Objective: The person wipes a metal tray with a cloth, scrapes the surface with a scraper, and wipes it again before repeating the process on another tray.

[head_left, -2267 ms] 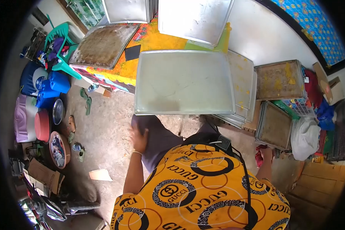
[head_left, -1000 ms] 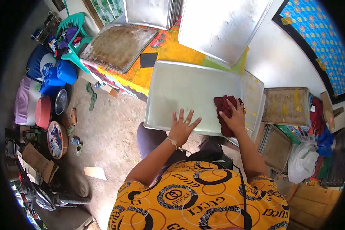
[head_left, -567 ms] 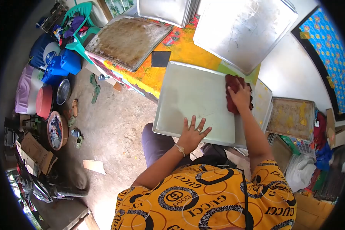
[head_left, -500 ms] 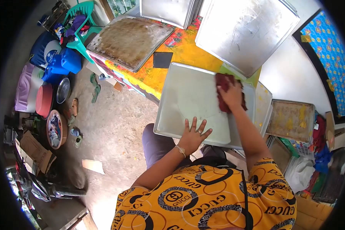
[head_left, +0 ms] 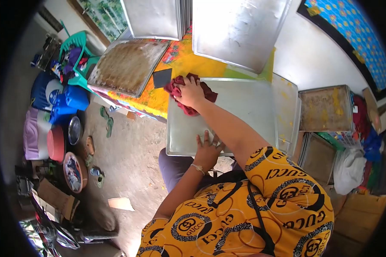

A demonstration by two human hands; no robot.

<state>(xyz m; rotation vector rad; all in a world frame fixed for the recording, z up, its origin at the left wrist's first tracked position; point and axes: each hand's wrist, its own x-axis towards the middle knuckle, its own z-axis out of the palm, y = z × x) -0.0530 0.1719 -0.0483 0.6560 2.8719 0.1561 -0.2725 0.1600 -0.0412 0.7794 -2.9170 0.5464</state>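
A flat metal baking tray (head_left: 240, 107) lies in front of me, its far side over the table. My right hand (head_left: 190, 91) grips a dark red cloth (head_left: 188, 108) and presses it on the tray's far left corner. My left hand (head_left: 208, 150) rests on the near edge of the tray with its fingers spread; my right forearm passes just above it. Just beyond the cloth, a dark square sheet (head_left: 162, 78) lies on the tablecloth.
A browned, stained tray (head_left: 126, 64) lies on the yellow flowered tablecloth (head_left: 201, 64). Shiny trays (head_left: 240, 32) stand upright behind. More stained trays (head_left: 324, 109) are at the right. On the left floor are a basin of clothes (head_left: 75, 171), blue jugs (head_left: 70, 103) and slippers (head_left: 108, 124).
My right hand has swept the red cloth from the tray's right side to its far left corner. The left hand stays on the near edge. My view has shifted to the right.
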